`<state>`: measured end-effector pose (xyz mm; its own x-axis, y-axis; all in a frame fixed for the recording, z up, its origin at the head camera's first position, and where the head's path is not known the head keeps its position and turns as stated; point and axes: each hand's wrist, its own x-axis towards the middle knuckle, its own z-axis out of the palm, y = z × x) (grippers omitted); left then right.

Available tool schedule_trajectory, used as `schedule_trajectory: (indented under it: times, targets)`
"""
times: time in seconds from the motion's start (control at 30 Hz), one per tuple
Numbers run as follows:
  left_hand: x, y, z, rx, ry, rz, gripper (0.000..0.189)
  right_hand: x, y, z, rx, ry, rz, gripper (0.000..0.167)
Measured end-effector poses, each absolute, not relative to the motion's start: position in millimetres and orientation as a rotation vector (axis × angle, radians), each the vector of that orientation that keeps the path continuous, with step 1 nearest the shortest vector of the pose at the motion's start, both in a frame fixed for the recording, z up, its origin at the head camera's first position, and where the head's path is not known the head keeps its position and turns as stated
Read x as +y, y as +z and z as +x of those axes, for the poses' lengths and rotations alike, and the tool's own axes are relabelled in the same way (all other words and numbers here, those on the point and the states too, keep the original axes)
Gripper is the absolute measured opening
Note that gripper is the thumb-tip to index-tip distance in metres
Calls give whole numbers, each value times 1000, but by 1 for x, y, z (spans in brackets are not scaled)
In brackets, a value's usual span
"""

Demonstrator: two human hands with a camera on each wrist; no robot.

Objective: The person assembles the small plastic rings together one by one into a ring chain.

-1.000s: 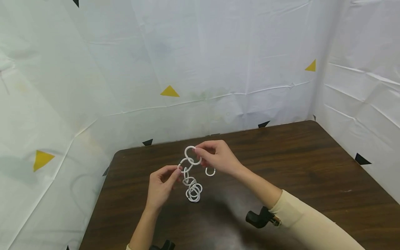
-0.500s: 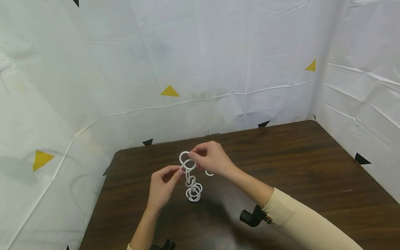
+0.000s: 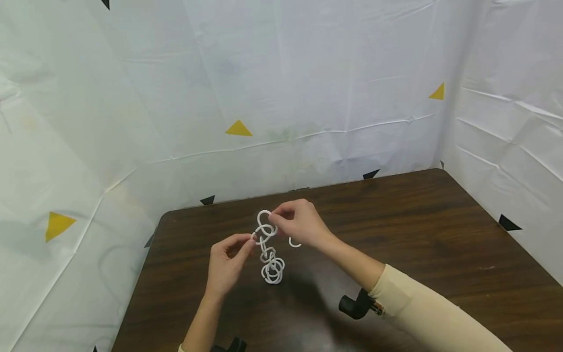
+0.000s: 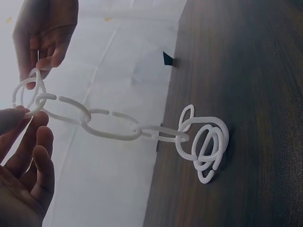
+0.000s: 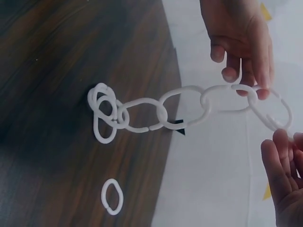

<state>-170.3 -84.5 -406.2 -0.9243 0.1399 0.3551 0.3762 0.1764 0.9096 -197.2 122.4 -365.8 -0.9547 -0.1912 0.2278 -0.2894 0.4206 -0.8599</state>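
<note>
A chain of white plastic links (image 4: 106, 135) hangs from the hands, its lower end heaped on the table. My left hand (image 3: 225, 264) pinches the side of an upper link between thumb and fingertips. Just above and to the right, my right hand (image 3: 301, 224) pinches another white link (image 3: 259, 218), which crosses the left hand's link. In the right wrist view these two links (image 5: 289, 112) overlap between the fingertips of both hands. Behind the right hand, a loose link (image 5: 103, 196) lies on the table, partly hidden in the head view.
The dark wood-grain table (image 3: 418, 234) spreads beneath both arms. White sheeting (image 3: 308, 73) with yellow and black triangles hangs along its back and sides. A black wrist device (image 3: 356, 307) juts from the right sleeve.
My right hand has shifted left and slightly down with its link, bringing it closer to the left hand. The held links have turned and overlap more. The heap on the table stays put.
</note>
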Motion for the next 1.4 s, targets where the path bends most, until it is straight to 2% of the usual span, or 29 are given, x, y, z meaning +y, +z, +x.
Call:
schedule_trajectory:
  times: [0.3, 0.5, 0.7, 1.07, 1.27, 1.4]
  targets:
    - [-94, -432, -184, -2270, -1880, -454, 10, 122, -365, -195, -2451, 1723, 436, 8]
    - [-97, -442, -189, -2267, -1927, -521, 15, 121, -367, -194, -2406, 1794, 489, 7]
    - [-97, -440, -190, -2306, -1916, -589, 19, 120, -370, -193, -2417, 1835, 540, 7]
    - [-88, -429, -186, -2231, -2042, -416, 18, 120, -377, -192, -2520, 1771, 618, 4]
    - [-85, -422, -182, -2213, -2076, -398, 14, 125, -381, -194, -2588, 1769, 639, 10]
    - [-86, -426, -183, -2204, -2072, -386, 13, 134, -391, -199, -2700, 1570, 663, 17]
